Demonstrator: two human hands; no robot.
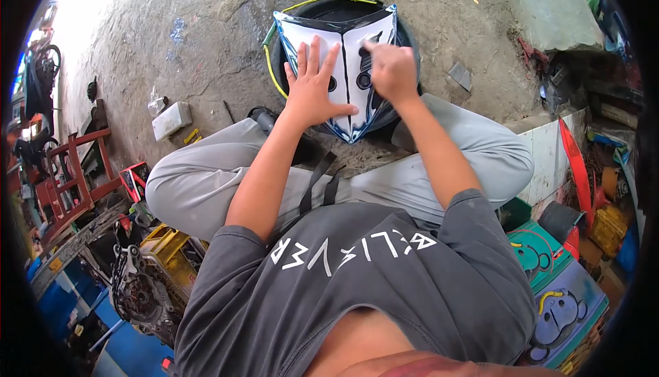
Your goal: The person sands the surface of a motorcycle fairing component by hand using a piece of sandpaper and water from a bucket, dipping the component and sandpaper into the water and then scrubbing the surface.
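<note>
A pointed white body panel (353, 40), shaped like a motorcycle fairing, has blue-and-black patterned edges and a dark seam down its middle. It lies across a round dark tub (410, 40), its narrow tip toward me. My left hand (314, 92) rests on the panel's left half with fingers spread and thumb reaching across the seam. On the right half, my right hand (392, 71) is closed, its fingertips against the surface beside black markings. Whether anything small is under those fingertips is hidden.
A yellow-green hose (276, 78) curves round the tub's left and far side. A white block (171, 121) lies on the concrete floor to the left, near red metal frames (82, 164). An engine part (141, 284) stands lower left; coloured boxes (559, 315) are lower right.
</note>
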